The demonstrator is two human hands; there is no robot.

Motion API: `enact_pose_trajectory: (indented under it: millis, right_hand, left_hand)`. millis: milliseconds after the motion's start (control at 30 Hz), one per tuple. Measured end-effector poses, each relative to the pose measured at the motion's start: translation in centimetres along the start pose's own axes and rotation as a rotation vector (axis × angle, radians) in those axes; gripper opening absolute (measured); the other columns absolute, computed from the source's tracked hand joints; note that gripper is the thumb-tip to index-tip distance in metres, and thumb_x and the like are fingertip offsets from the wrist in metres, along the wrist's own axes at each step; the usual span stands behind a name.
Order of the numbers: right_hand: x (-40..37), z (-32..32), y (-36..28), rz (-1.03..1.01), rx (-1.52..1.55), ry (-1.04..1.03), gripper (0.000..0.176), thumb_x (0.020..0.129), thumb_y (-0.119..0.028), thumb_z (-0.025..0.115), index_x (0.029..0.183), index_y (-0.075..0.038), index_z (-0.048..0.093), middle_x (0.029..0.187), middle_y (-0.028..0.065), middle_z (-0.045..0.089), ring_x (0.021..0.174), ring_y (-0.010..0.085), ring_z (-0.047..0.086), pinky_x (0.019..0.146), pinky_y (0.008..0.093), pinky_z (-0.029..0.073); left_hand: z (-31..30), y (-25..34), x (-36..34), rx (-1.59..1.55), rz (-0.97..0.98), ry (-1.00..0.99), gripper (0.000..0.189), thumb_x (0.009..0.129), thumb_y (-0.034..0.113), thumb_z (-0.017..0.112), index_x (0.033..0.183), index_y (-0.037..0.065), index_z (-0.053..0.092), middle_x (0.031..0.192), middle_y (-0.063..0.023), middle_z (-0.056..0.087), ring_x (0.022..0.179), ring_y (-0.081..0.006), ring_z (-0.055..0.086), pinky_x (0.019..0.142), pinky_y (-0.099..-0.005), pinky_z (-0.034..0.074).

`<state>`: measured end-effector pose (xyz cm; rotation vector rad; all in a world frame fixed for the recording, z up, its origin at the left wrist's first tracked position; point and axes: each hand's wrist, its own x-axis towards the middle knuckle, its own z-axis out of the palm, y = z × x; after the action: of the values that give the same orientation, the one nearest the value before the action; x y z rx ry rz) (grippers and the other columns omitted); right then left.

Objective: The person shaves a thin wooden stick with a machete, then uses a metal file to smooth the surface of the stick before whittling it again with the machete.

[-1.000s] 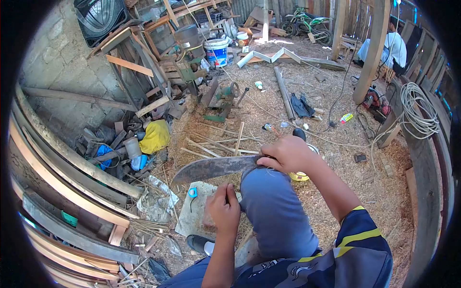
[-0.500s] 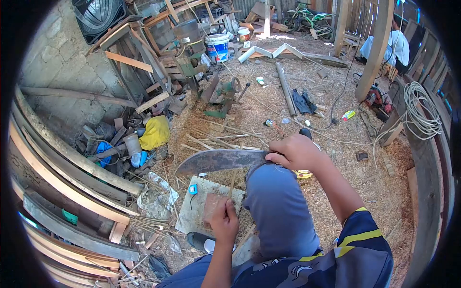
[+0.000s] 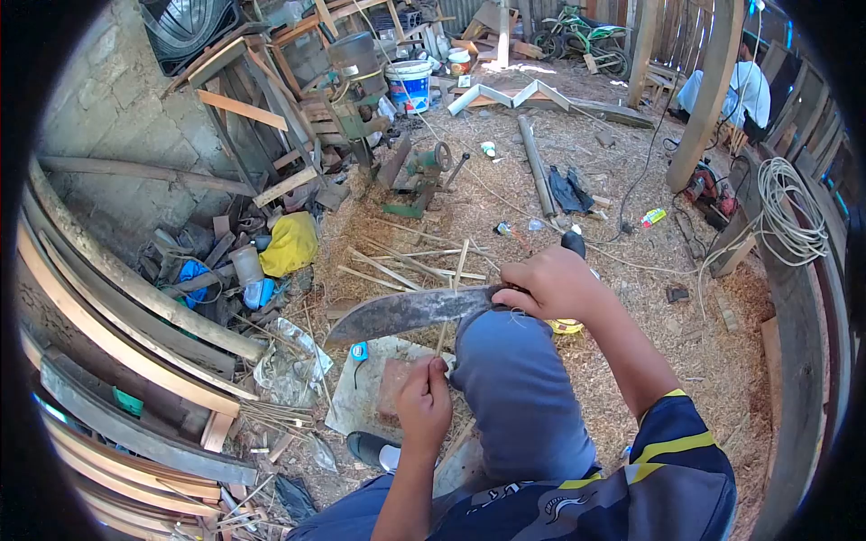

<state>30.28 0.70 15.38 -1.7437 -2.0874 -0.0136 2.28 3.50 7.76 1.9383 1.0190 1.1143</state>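
Around me, sunlit wood shavings cover the dirt floor; a rough block wall stands to my left, weathered board walls behind a wooden post.

Daylight falls soft and quite bright on the floor around the right hand, with weak shadows. Far beyond the grip, the ground by the white post is almost white. Right of it, light enters through gaps in the fence. The knife looks rather sharp; left of it, boards curve toward the black round edge.
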Motion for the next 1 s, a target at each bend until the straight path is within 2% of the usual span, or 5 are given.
enact_pose_trajectory:
  millis: [133, 367, 633, 733, 1000]
  right_hand:
    - [-0.3, 0.1, 0.5, 0.026, -0.009, -0.024, 0.047, 0.104, -0.054, 0.059, 0.088, -0.01, 0.066, 0.071, 0.0152, 0.067, 0.07, 0.0402, 0.069, 0.066, 0.0515, 0.052]
    - [-0.7, 0.4, 0.6, 0.087, 0.028, -0.009, 0.049, 0.105, -0.055, 0.057, 0.09, -0.011, 0.071, 0.073, 0.0162, 0.069, 0.072, 0.041, 0.07, 0.067, 0.0523, 0.054]
    - [0.5, 0.8, -0.3, 0.013, 0.007, -0.02, 0.047, 0.104, -0.054, 0.058, 0.089, -0.011, 0.071, 0.07, 0.0163, 0.069, 0.068, 0.0408, 0.07, 0.065, 0.0515, 0.054]
    - [0.3, 0.6, -0.1, 0.011, 0.005, -0.02, 0.047, 0.104, -0.054, 0.059, 0.089, -0.011, 0.07, 0.07, 0.016, 0.069, 0.069, 0.0408, 0.07, 0.066, 0.0521, 0.053]
    - [-0.4, 0.7, 0.9, 0.064, 0.022, -0.017, 0.048, 0.105, -0.054, 0.057, 0.09, -0.011, 0.07, 0.072, 0.0163, 0.069, 0.071, 0.0409, 0.07, 0.067, 0.0522, 0.053]
  left_hand:
    - [-0.8, -1.3, -2.3, 0.036, -0.054, -0.011, 0.017, 0.106, 0.01, 0.063, 0.096, 0.001, 0.071, 0.075, -0.0145, 0.069, 0.063, -0.022, 0.068, 0.062, -0.035, 0.051]
    - [-1.4, -3.0, -4.3, 0.04, -0.111, -0.042, 0.018, 0.106, 0.012, 0.063, 0.097, 0.0, 0.072, 0.075, -0.0155, 0.069, 0.064, -0.0226, 0.069, 0.062, -0.0357, 0.051]
    - [0.6, 1.0, 2.2, 0.04, -0.009, -0.017, 0.018, 0.107, 0.012, 0.062, 0.1, 0.0, 0.072, 0.082, -0.0184, 0.073, 0.068, -0.0291, 0.072, 0.063, -0.0385, 0.053]
    - [0.5, 0.3, 1.6, 0.071, 0.079, 0.025, 0.017, 0.107, 0.012, 0.062, 0.1, 0.0, 0.072, 0.081, -0.018, 0.073, 0.067, -0.0295, 0.072, 0.063, -0.0391, 0.053]
    - [-1.0, -3.0, -3.4, 0.054, -0.087, -0.037, 0.017, 0.108, 0.012, 0.062, 0.101, 0.002, 0.073, 0.075, -0.0144, 0.071, 0.064, -0.0211, 0.07, 0.061, -0.0348, 0.052]
